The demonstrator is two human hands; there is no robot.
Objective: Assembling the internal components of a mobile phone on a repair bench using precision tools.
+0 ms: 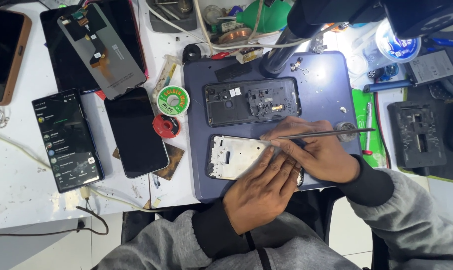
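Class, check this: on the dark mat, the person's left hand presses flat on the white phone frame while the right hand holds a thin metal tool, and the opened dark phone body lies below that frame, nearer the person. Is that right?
Not quite. In the head view, the opened dark phone body lies above the white phone frame, farther from the person. The rest holds: on the dark mat, the left hand presses flat on the frame, and the right hand holds the thin metal tool.

Bright even overhead light, glare at the lamp (397, 37) top right, soft shadows, sharp focus, slight edge distortion
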